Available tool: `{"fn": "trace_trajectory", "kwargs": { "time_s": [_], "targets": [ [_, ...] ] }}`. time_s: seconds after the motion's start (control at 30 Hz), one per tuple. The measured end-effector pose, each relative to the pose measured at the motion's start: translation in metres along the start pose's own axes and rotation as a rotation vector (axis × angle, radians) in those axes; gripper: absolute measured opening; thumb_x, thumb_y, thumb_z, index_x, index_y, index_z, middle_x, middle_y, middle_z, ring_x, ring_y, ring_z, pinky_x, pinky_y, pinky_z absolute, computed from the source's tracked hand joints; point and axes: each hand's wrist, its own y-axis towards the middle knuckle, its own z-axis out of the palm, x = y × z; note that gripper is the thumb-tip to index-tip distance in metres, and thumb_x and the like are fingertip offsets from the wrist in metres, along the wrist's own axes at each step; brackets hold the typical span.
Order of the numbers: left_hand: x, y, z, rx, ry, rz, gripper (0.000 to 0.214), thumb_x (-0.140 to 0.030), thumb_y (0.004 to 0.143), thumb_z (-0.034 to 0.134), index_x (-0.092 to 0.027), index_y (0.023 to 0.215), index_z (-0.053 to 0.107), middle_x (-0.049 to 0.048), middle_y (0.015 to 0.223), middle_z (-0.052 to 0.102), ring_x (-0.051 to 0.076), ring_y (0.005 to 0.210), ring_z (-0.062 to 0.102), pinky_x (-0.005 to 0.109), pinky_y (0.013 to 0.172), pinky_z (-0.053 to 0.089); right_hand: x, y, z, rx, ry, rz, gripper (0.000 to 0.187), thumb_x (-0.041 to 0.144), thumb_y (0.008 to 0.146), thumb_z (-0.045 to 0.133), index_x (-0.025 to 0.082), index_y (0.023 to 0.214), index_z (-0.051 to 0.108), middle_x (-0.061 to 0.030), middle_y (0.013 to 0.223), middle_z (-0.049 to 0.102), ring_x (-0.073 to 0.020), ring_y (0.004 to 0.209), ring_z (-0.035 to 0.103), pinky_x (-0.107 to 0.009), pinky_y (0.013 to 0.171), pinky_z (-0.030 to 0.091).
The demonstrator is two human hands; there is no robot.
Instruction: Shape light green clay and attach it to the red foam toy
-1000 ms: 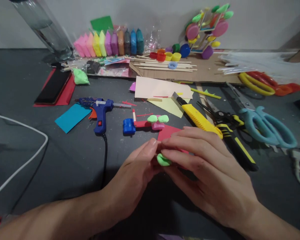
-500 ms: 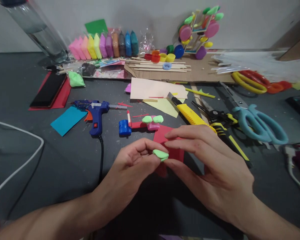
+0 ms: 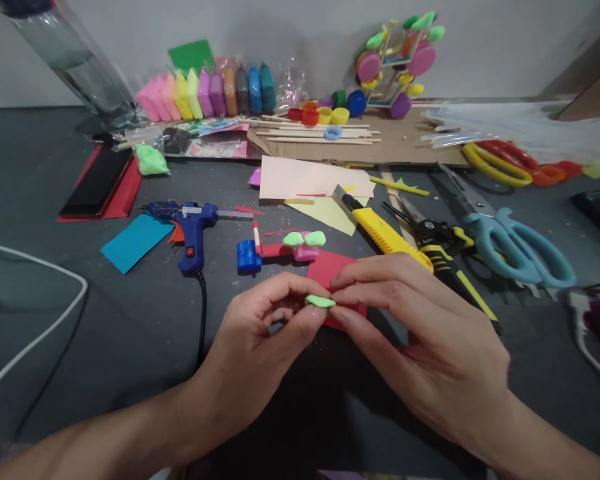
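My left hand point(image 3: 260, 333) and my right hand point(image 3: 425, 333) meet just above the grey table, both pinching a small flat piece of light green clay point(image 3: 320, 301) between fingertips. Directly behind the clay lies a red paper piece point(image 3: 330, 267). Beyond that sits a small model point(image 3: 280, 248) made of a blue bottle cap, a red stick, a pink piece and two green clay leaves.
A blue glue gun point(image 3: 193, 223) with its black cord lies left of the model. A yellow utility knife point(image 3: 385, 230), pliers point(image 3: 445, 243) and teal scissors point(image 3: 520, 247) lie to the right. Coloured clay packs point(image 3: 210, 90), bottle caps and sticks line the back; a white cable point(image 3: 45, 320) curves at left.
The green clay has been lifted slightly and turned flat between both hands' fingertips; the left fingers have curled in and both hands have moved a little farther from me.
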Motion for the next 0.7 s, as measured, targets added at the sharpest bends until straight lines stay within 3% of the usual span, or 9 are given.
{"fn": "trace_trajectory", "kwargs": {
  "time_s": [0.13, 0.23, 0.4, 0.57, 0.7],
  "targets": [
    [0.0003, -0.0016, -0.0055, 0.000, 0.281, 0.228, 0.011, -0.019, 0.096, 0.061, -0.021, 0.102, 0.070, -0.0029, 0.101, 0.072, 0.009, 0.092, 0.066, 0.017, 0.082, 0.049, 0.0005, -0.0009, -0.0023, 0.011, -0.004, -0.004, 0.010, 0.014, 0.094, 0.068, 0.020, 0.100, 0.065, -0.0045, 0.104, 0.070, -0.0181, 0.098, 0.068, -0.032, 0.086, 0.055],
    [-0.0013, -0.0017, -0.0092, 0.012, 0.443, 0.373, 0.010, -0.019, 0.098, 0.061, -0.018, 0.101, 0.070, -0.0010, 0.100, 0.073, 0.008, 0.094, 0.066, 0.016, 0.088, 0.048, 0.0009, -0.0020, -0.0037, 0.013, -0.022, -0.003, 0.009, 0.014, 0.094, 0.067, 0.020, 0.101, 0.065, -0.0037, 0.103, 0.070, -0.0173, 0.098, 0.067, -0.031, 0.085, 0.055],
    [-0.0021, 0.0018, -0.0109, -0.008, 0.527, 0.417, 0.012, -0.017, 0.098, 0.059, -0.016, 0.099, 0.071, 0.0010, 0.097, 0.074, 0.009, 0.093, 0.068, 0.017, 0.088, 0.048, 0.0004, -0.0004, -0.0008, 0.005, -0.045, 0.033, 0.000, 0.019, 0.097, 0.065, 0.019, 0.097, 0.065, -0.0031, 0.099, 0.070, -0.0146, 0.094, 0.067, -0.027, 0.082, 0.054],
    [0.0014, 0.0031, -0.0106, -0.026, 0.633, 0.443, 0.016, -0.019, 0.099, 0.058, -0.016, 0.092, 0.072, 0.0004, 0.088, 0.075, 0.010, 0.083, 0.068, 0.019, 0.078, 0.048, 0.0012, 0.0023, 0.0028, 0.008, -0.012, 0.014, 0.004, 0.017, 0.097, 0.065, 0.019, 0.093, 0.064, -0.0030, 0.094, 0.070, -0.0140, 0.087, 0.065, -0.027, 0.077, 0.054],
    [0.0030, 0.0026, -0.0101, -0.050, 0.669, 0.448, 0.012, -0.018, 0.097, 0.060, -0.016, 0.098, 0.072, 0.0000, 0.092, 0.078, 0.009, 0.083, 0.070, 0.017, 0.079, 0.048, 0.0021, 0.0021, 0.0038, 0.000, -0.003, -0.001, 0.005, 0.015, 0.096, 0.065, 0.019, 0.093, 0.064, -0.0029, 0.093, 0.071, -0.0146, 0.086, 0.065, -0.028, 0.076, 0.054]
  ]
}}
